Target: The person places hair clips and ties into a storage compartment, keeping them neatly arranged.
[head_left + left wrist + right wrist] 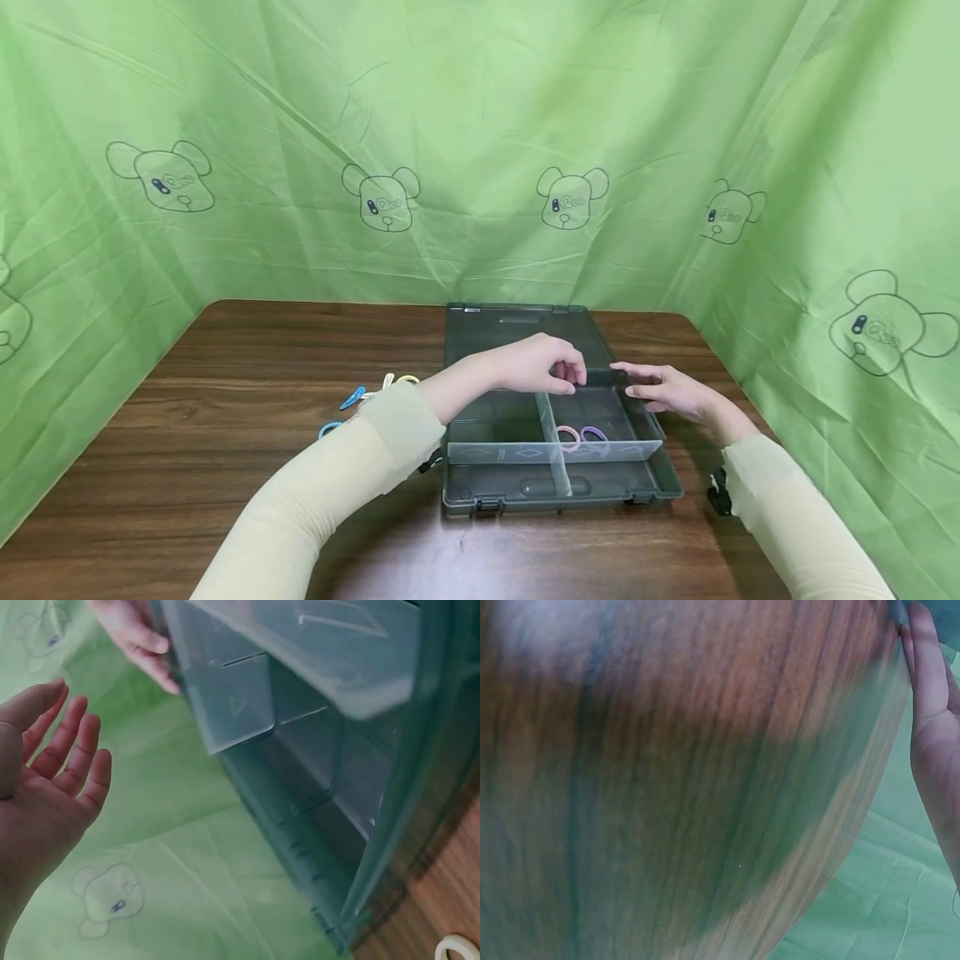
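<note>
A dark translucent divider box (498, 504) lies with its lid (510, 329) folded back. In its rear right compartment sit a pink hair tie (567, 439) and a purple hair tie (596, 435). Above that compartment hovers my left hand (536, 365). The left wrist view shows the left hand's (56, 769) fingers loosely bent with nothing between them. At the box's right side is my right hand (671, 392), fingers extended and fingertips at the rim. The right wrist view has only part of the right hand (934, 705), at its right edge.
Left of the box, partly behind the left sleeve, lie a blue hair clip (352, 397), a white hair clip (387, 381), a yellow hair tie (408, 379) and a blue hair tie (328, 428). Green cloth (480, 108) surrounds the wooden table (187, 467).
</note>
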### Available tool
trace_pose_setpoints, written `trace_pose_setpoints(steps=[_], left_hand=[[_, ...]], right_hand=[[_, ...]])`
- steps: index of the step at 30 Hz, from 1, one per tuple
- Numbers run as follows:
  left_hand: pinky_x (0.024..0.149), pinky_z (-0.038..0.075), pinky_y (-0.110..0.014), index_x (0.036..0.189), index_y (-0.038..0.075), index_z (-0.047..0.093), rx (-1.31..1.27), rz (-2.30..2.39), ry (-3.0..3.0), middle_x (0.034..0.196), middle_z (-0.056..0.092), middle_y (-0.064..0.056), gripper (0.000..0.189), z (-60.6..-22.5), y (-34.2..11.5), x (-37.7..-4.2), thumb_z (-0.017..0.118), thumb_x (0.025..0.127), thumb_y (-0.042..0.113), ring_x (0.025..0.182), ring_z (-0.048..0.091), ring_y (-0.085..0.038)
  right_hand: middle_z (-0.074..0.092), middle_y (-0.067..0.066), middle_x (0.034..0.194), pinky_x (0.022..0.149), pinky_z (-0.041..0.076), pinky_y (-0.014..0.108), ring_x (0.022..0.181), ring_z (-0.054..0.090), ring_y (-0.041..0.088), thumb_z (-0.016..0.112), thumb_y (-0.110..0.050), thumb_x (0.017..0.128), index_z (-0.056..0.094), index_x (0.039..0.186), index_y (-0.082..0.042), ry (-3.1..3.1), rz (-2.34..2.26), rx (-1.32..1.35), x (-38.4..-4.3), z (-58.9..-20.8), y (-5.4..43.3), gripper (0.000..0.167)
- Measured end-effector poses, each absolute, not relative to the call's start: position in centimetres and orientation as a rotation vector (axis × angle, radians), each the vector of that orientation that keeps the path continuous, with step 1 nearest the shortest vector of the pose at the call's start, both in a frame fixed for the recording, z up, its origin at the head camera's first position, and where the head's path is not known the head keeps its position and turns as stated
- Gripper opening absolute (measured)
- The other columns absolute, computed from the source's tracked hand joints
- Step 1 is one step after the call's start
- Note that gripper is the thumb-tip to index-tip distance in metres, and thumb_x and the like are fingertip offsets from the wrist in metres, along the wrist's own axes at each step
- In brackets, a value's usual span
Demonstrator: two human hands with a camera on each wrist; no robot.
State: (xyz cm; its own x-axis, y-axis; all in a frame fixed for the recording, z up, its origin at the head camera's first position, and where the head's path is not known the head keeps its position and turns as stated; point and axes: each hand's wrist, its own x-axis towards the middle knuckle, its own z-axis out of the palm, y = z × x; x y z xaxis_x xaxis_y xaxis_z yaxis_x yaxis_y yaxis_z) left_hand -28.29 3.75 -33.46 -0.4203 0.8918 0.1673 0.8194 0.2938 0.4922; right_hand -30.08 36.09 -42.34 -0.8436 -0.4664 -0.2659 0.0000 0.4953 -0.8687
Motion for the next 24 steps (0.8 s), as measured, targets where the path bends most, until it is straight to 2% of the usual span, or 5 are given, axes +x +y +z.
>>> trace_pose_setpoints(steps=[4,8,15,24], left_hand=[[0.082,0.049,-0.026,0.099,0.012,0.066,1.578,0.815,2.438,0.096,0.065,0.001,0.011,-32.5,2.0,-27.4,0.066,0.087,0.014,0.083,0.057,-0.003],[0.082,0.049,-0.024,0.098,0.015,0.065,1.572,0.844,2.482,0.096,0.064,0.004,0.012,-32.0,0.2,-26.4,0.066,0.087,0.017,0.085,0.057,-0.003],[0.082,0.047,-0.023,0.101,0.015,0.066,1.58,0.912,2.557,0.097,0.065,0.004,0.015,-31.2,-3.4,-24.8,0.066,0.087,0.021,0.088,0.057,-0.005],[0.087,0.048,-0.029,0.103,0.019,0.065,1.579,0.992,2.587,0.099,0.063,0.01,0.017,-31.2,-7.7,-23.7,0.066,0.088,0.024,0.094,0.058,-0.008]], right_hand=[[0.026,0.016,0.152,0.094,0.045,0.047,0.127,0.041,0.032,0.06,-0.025,0.092,0.037,0.145,-0.019,2.258,-1.336,-0.384,-30.1,-42.4,36.0,0.058],[0.027,0.017,0.151,0.094,0.045,0.047,0.123,0.047,0.03,0.06,-0.023,0.093,0.036,0.145,-0.018,2.249,-1.346,-0.384,-30.1,-42.4,35.9,0.058],[0.021,0.016,0.154,0.096,0.043,0.053,0.134,0.03,0.037,0.059,-0.024,0.093,0.038,0.145,-0.02,2.295,-1.319,-0.385,-30.0,-42.2,35.9,0.056],[0.022,0.015,0.154,0.095,0.043,0.053,0.132,0.033,0.037,0.061,-0.027,0.092,0.038,0.145,-0.019,2.282,-1.329,-0.391,-30.1,-42.4,36.1,0.058]])
